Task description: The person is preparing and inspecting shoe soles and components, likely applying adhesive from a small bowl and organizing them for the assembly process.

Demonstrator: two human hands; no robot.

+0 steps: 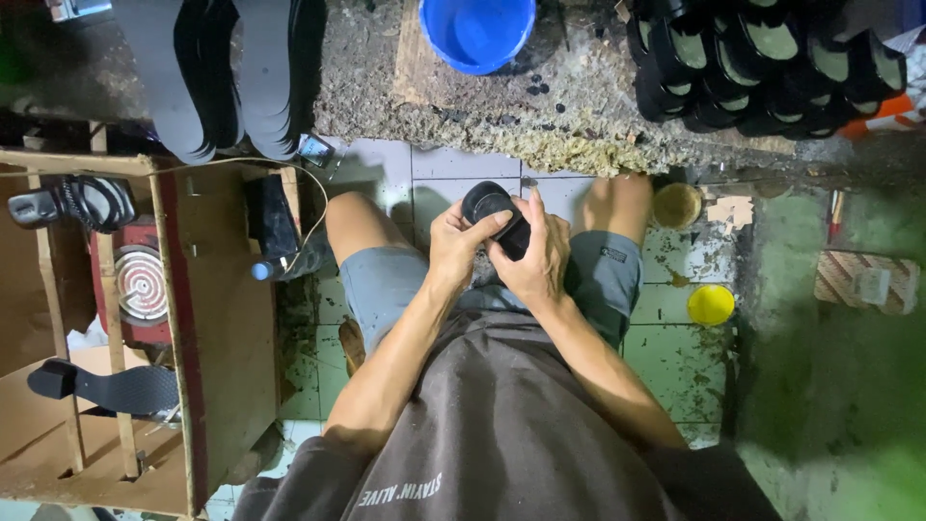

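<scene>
Both hands, left hand [456, 241] and right hand [538, 259], are gripping one black sole [494, 214], probably mid-work; finished stacks [762, 63] are waiting on the bench [579, 125].

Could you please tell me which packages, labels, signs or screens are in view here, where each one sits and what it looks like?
Small phone-like device: by the foot of the dark sole stacks, rectangular, pale glossy face.
Patterned packet: far right on the green floor, flat, brown and cream with a pale patch.
Cardboard box: left, open, brown.
Label patch: on the shorts, small and dark.
Shirt print: bottom centre, pale lettering on dark grey cloth.
</scene>
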